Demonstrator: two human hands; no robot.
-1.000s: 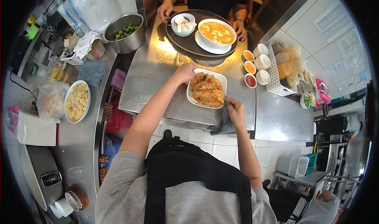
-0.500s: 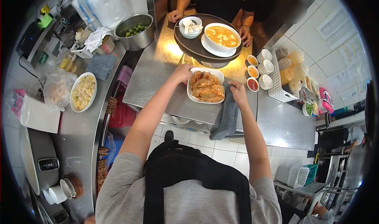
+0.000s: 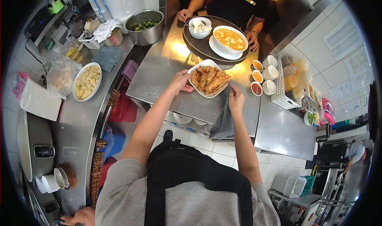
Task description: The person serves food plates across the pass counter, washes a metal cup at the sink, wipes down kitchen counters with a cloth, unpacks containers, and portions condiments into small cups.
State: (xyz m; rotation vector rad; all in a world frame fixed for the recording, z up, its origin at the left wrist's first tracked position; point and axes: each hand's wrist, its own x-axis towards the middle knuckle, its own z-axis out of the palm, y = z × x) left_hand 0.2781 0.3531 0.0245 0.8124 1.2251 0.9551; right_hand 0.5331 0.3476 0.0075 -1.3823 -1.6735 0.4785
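Note:
A white square dish (image 3: 209, 96) of golden-brown fried food (image 3: 209, 79) is at the steel counter, just in front of the round tray. My left hand (image 3: 180, 83) grips its left rim, with the fingers at the edge. At the right side of the dish, my right hand (image 3: 236, 100) is closed on a grey cloth (image 3: 223, 120), its index finger pointing up near the rim. The cloth hangs down over the counter's front edge. Whether the dish's underside touches the steel cannot be seen.
Beyond the dish, a person's hands rest by a dark round tray (image 3: 195, 47) with a soup bowl (image 3: 232, 51) and small bowls (image 3: 199, 34). Sauce cups (image 3: 256, 88) and a white bottle basket (image 3: 283, 100) stand right. A fried-rice bowl (image 3: 87, 82) and steel pot (image 3: 145, 37) stand left.
The dish has turned, with its right side swinging upward. My left hand has slid lower along its left side. Another person's hand has come into view at the lower left.

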